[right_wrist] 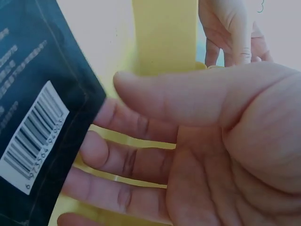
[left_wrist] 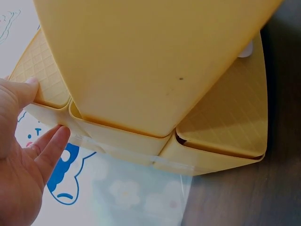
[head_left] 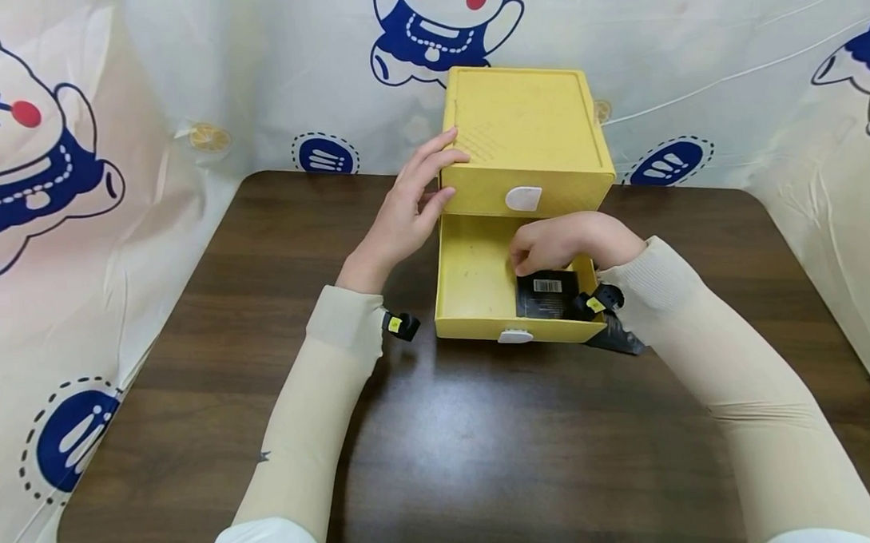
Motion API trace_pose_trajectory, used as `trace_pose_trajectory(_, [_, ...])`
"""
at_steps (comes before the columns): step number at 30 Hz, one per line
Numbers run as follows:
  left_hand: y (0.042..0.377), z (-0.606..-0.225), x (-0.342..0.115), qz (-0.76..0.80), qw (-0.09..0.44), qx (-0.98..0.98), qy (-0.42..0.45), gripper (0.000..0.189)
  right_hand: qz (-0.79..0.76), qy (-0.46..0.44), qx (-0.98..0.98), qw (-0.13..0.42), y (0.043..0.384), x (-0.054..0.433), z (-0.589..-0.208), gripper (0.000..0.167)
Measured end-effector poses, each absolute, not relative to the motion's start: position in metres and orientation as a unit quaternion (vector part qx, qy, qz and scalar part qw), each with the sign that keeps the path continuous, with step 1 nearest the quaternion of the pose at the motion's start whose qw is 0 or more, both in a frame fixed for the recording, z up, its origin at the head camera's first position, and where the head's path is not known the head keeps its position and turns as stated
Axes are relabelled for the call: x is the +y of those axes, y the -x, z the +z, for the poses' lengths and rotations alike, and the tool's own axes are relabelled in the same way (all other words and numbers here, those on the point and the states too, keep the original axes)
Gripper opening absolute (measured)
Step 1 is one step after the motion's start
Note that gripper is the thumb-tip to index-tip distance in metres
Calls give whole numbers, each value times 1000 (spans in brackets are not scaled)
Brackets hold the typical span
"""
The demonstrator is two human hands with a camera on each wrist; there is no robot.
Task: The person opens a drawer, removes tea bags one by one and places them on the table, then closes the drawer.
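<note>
A yellow drawer box [head_left: 526, 120] stands at the back of the table with a drawer [head_left: 471, 274] pulled out. My left hand [head_left: 411, 196] rests on its upper left edge, fingers nearly straight on top and thumb near the front face. Inside the drawer's right part leans a flat black packet [head_left: 544, 304] with a white barcode label [right_wrist: 35, 136]. Over the drawer, my right hand [head_left: 571, 243] reaches down to this packet. The right wrist view puts loosely extended fingers [right_wrist: 141, 160] at the packet's edge, some partly behind it, while the thumb stands apart from it.
Beside the drawer's front right corner lies another dark, flat item [head_left: 617, 337], partly hidden by the right wrist's camera. White tabs [head_left: 523, 198] mark the drawer fronts. The brown table [head_left: 441, 455] is bordered by a printed white sheet [head_left: 313, 76].
</note>
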State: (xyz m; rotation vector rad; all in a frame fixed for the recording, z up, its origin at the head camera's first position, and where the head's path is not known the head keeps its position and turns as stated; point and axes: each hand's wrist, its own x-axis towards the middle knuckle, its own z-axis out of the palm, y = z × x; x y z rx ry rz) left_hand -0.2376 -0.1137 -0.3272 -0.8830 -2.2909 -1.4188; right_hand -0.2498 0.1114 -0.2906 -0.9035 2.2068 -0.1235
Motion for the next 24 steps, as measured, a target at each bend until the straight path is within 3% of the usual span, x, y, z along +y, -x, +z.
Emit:
trace_pose_trajectory(6, [222, -314, -112, -504, 141, -796, 305, 34, -55, 406, 843, 348, 251, 112, -292, 32])
trace_pose_trajectory(12, [221, -315, -112, -507, 138, -793, 307, 34, -69, 430, 834, 338, 250, 113, -292, 26])
trace_pose_trajectory(24, [222, -312, -111, -506, 139, -794, 306, 33, -83, 417, 869, 253, 238, 129, -264, 20])
